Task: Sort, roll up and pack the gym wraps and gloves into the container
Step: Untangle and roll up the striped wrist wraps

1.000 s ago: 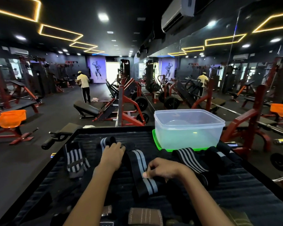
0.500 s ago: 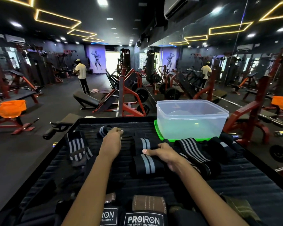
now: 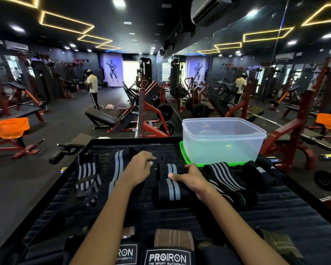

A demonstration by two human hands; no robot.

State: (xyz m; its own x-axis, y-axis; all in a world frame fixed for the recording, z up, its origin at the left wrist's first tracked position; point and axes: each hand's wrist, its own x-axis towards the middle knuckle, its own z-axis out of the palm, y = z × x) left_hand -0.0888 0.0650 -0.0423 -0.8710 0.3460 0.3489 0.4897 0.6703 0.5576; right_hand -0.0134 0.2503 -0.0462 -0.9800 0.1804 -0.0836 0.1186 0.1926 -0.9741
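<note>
Rolling step in hand, by my read: right hand (image 3: 194, 179) rests on the two-stripe wrap (image 3: 169, 185) at centre of the black mat (image 3: 275, 213), thumb pointing left across the roll and fingers curled over its far right edge, so it grips the bundle, likely to stop it springing open. Left hand (image 3: 141, 165) sits just left of it, fingers loosely curled on the mat and the wrap's flat far end; cannot tell whether it pinches anything (looks more like pressing the tail flat for tension).

Clear container (image 3: 224, 140) stands far right on its green lid (image 3: 185, 157), probably parked under it so the lid stays handy for closing. Nothing packed in it that I can see.

Count, as far as the view allows:
- striped wraps: four. One under the hands, one flat long strip (image 3: 116, 169) to the left, one crumpled multi-stripe wrap (image 3: 87, 175) further left, one multi-stripe roll (image 3: 225, 176) right of the hands.
- dark bundle (image 3: 260, 173) near the lid's right end: one or two items, too dark to split.
- PROIRON gloves (image 3: 167, 255) at the near edge: two labels visible, so likely a pair; olive item (image 3: 281, 243) near right, one.

Unrolled pieces sit left, rolled ones right beside the container: reads as a work queue.
</note>
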